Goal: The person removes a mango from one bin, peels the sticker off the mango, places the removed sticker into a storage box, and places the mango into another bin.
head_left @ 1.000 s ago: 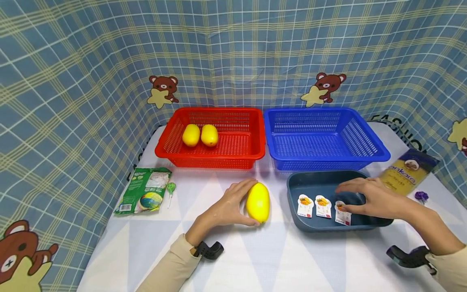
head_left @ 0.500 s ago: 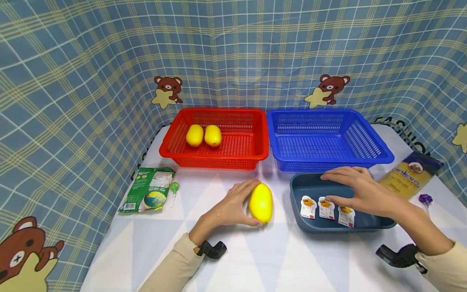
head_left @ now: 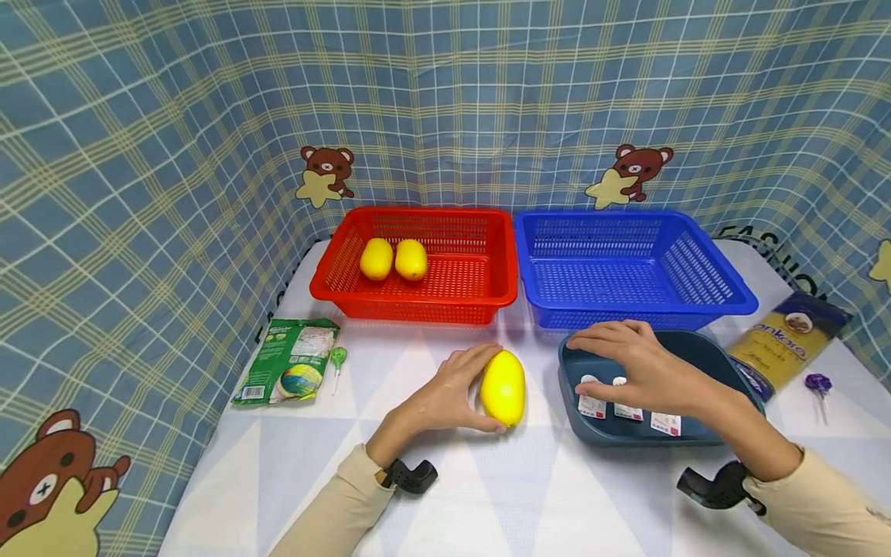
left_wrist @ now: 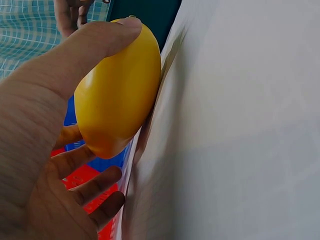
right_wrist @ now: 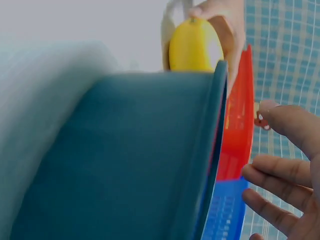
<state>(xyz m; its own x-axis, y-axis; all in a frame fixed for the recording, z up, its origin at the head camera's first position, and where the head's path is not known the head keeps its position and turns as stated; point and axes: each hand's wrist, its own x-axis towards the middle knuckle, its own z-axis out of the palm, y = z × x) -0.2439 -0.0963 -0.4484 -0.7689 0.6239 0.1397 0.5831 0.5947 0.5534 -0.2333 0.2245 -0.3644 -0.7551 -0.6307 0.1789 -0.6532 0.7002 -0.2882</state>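
Observation:
My left hand (head_left: pixel 452 394) holds a smooth yellow mango (head_left: pixel 503 389) on the table, thumb at its near end and fingertips at its far end. In the left wrist view the thumb presses by the stem end of the mango (left_wrist: pixel 120 90), while some fingers stand away from it. My right hand (head_left: pixel 643 367) hovers over the left part of a dark teal bin (head_left: pixel 717 363), fingers spread and holding nothing. Several small white cards (head_left: pixel 666 423) with printed pictures stand in the bin, partly hidden by that hand. Two more mangoes (head_left: pixel 377 259) lie side by side in the red basket (head_left: pixel 459 313).
A blue basket (head_left: pixel 626 319) adjoins the red one, behind the bin. To the left lie a green packet (head_left: pixel 288 363) and a green lollipop (head_left: pixel 338 356). At the right are a yellow and purple packet (head_left: pixel 790 340) and a purple lollipop (head_left: pixel 817 382). Checked cloth hangs around the table.
My right hand has moved left across the bin, from its right side towards the mango. The left hand keeps its hold and the mango stays put. The whole head view has shifted slightly.

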